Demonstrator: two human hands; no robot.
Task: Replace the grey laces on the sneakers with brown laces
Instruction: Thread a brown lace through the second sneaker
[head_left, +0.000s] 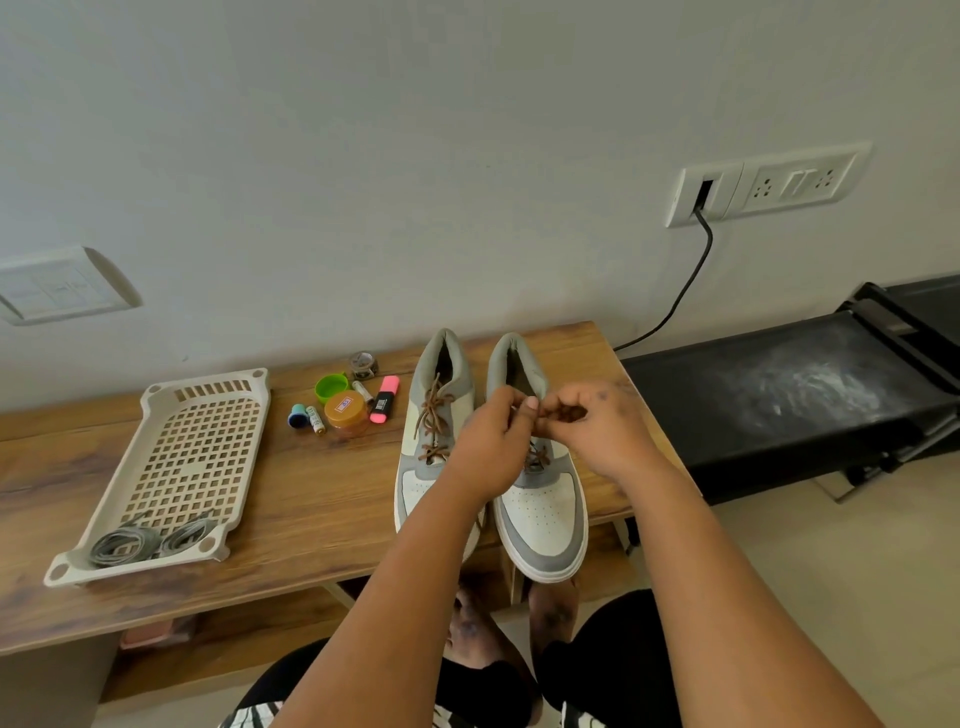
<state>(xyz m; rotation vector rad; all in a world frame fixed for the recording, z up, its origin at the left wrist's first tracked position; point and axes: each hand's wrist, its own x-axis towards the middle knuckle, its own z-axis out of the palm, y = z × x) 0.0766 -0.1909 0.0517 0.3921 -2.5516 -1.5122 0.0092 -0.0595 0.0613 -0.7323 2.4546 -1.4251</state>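
Two grey-and-white sneakers stand side by side on the wooden table (291, 499), toes toward me. The left sneaker (427, 457) carries a tied brown lace (432, 415). Above the right sneaker (545, 514), my left hand (493, 441) and my right hand (597, 426) meet, each pinching part of that shoe's brown lace (563, 413) between curled fingers. Lower crossings of this lace show near the tongue; the upper eyelets are hidden by my hands. Two grey laces (148, 540) lie bundled in the near end of a beige plastic tray (192, 441).
Left of the sneakers sit a pink highlighter (385, 399), an orange-lidded jar (346, 410), a green cap (331, 387), batteries (315, 419) and a small round tin (362, 365). A black cable (685, 291) drops from a wall socket. A black treadmill (789, 384) stands right of the table.
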